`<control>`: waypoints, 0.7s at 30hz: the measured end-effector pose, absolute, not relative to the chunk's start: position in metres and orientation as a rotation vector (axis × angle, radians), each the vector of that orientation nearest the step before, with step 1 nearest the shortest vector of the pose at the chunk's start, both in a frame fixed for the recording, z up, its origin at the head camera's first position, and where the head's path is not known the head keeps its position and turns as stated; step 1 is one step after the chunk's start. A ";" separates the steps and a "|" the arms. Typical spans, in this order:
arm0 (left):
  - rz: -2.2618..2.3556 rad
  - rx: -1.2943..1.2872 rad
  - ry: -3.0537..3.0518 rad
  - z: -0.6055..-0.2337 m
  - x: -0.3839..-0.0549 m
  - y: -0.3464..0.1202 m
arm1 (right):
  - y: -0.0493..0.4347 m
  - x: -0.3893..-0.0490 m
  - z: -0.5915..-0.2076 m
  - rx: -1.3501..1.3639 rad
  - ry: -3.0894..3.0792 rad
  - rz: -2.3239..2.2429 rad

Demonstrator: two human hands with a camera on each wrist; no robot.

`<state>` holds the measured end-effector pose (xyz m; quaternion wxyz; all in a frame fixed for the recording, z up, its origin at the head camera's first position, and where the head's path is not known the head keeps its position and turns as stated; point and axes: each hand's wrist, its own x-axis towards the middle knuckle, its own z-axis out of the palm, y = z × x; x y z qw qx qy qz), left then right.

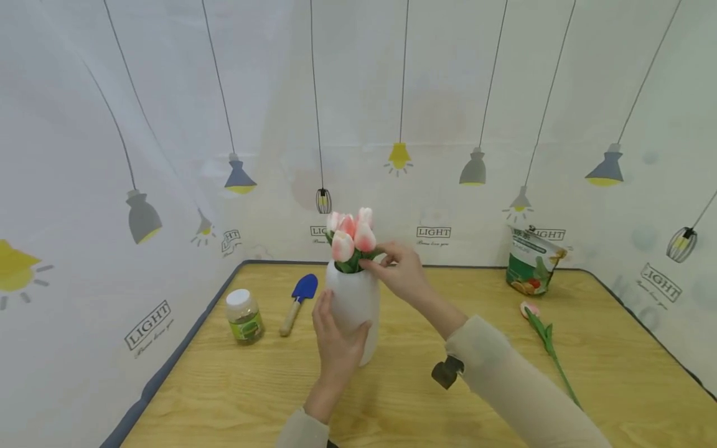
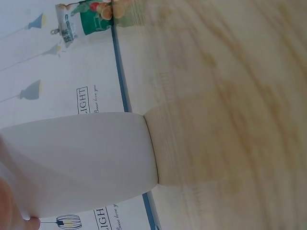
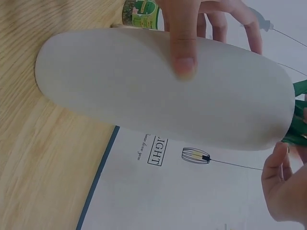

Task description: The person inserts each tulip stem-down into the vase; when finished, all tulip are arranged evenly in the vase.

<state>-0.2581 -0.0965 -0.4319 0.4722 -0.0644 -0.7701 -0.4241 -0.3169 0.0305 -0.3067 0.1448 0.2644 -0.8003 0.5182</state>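
Observation:
A white vase (image 1: 354, 311) stands upright on the wooden table, with several pink-and-white tulips (image 1: 343, 247) bunched in its mouth. The left hand (image 1: 340, 342) grips the vase's body, thumb on the near side and fingers round the left. In the right wrist view the same thumb presses on the vase (image 3: 120, 81). At the vase's rim, the right hand (image 1: 399, 272) pinches green leaves of a tulip between thumb and fingers. The right wrist view catches these green leaves (image 3: 299, 115) at its edge. The stems inside the vase are hidden.
One more tulip (image 1: 546, 339) lies on the table at the right. Behind it stands a green-and-white pouch (image 1: 529, 264). To the left are a white-lidded jar (image 1: 244, 320) and a blue trowel (image 1: 302, 292) with a wooden handle. A lamp-printed curtain encloses the table.

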 end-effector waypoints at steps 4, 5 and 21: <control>-1.030 -0.165 -1.894 -0.431 -0.257 -0.097 | 0.048 -0.321 -0.317 0.769 -2.252 1.613; -1.030 -0.168 -1.896 -0.430 -0.257 -0.097 | 0.056 -0.323 -0.320 0.765 -2.251 1.635; -1.008 -0.150 -1.884 -0.432 -0.259 -0.100 | 0.265 -0.340 -0.428 0.364 -2.854 0.994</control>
